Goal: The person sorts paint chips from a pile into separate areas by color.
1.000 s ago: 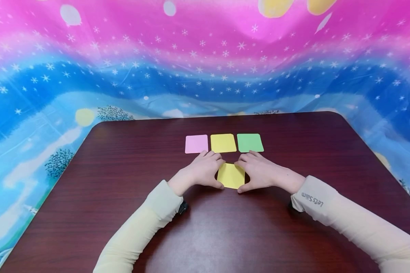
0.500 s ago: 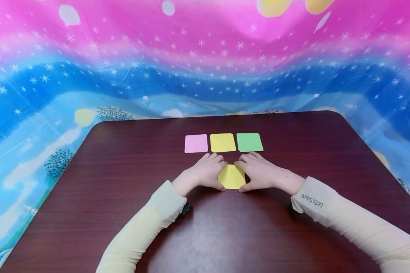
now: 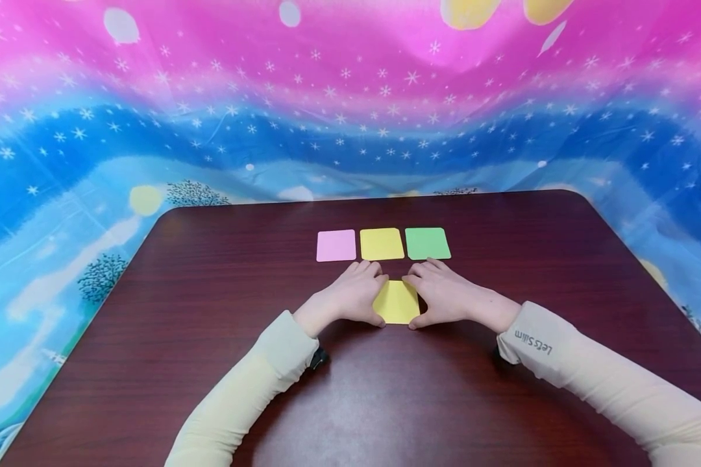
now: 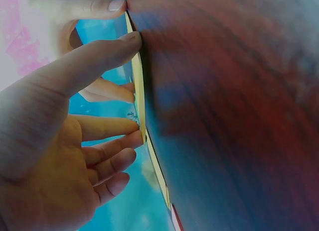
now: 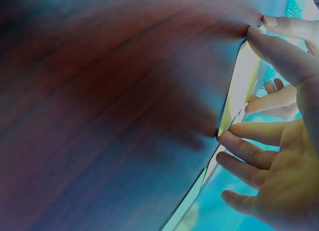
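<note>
Between both hands lies a yellow square card (image 3: 396,303), close over the table, slightly bowed in the left wrist view. My left hand (image 3: 356,293) grips its left side, thumb at the near corner and index and middle fingertips at the far one. Mirroring this, my right hand (image 3: 442,293) holds the right side the same way. In the right wrist view the yellow card (image 5: 241,81) shows edge-on between thumb and fingertips. Just beyond the hands, a pink card (image 3: 335,246), another yellow card (image 3: 382,244) and a green card (image 3: 428,244) lie in a row.
The dark reddish-brown wooden table (image 3: 152,337) has rounded far corners. Behind it hangs a pink and blue printed cloth (image 3: 350,117) with snowflakes and trees. Pale sleeves cover both forearms, and a black device (image 3: 319,357) sits at the left wrist.
Over the last second my left hand has shifted slightly right. The held yellow card has turned a little, its near edge now more level. The right hand stays almost still.
</note>
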`<state>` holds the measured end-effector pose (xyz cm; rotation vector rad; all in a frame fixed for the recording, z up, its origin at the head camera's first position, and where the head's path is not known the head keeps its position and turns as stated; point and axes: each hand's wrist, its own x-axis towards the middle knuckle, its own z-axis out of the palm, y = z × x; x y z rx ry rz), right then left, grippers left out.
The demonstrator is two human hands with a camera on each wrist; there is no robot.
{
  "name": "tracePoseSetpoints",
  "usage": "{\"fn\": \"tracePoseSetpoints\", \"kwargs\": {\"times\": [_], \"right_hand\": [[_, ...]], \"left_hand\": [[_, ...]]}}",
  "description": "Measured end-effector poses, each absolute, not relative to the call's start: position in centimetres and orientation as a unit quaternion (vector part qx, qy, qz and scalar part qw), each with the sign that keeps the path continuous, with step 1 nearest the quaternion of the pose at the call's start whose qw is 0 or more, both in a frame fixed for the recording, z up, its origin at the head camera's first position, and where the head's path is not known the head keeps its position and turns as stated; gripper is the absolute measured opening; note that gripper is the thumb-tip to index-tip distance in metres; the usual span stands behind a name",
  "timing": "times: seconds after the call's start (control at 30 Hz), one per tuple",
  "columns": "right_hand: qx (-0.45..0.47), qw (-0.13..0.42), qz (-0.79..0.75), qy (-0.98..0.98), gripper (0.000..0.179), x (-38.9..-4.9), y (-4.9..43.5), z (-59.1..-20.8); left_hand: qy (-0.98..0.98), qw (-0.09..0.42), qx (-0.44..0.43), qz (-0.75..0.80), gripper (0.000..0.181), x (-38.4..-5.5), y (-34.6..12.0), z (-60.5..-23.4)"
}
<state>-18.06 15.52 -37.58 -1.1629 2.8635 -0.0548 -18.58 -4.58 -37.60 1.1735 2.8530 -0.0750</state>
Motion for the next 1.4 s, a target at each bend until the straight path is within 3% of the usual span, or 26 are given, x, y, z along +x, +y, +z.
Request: {"fn": "tracePoseSetpoints", "kwargs": {"times": [0.33,0.8,1.13,1.4], "right_hand": [[-0.388,0.008,-0.008,0.922,0.07,-18.2,15.2,-37.3],[-0.391,-0.007,0.003,0.92,0.073,-19.2,15.1,-37.1],[-0.392,-0.017,0.009,0.92,0.074,-21.1,14.7,-37.2],[-0.39,-0.011,0.01,0.921,0.072,-22.8,14.2,-37.2]], "left_hand": [[0.924,0.019,0.383,-0.015,0.072,-18.5,-4.8,-37.6],[0.929,0.029,0.369,-0.022,0.077,-19.2,-5.6,-37.3],[0.934,0.008,0.356,-0.033,0.073,-20.6,-5.9,-37.2],[0.944,0.027,0.328,-0.033,0.078,-22.3,-5.9,-37.3]]}}
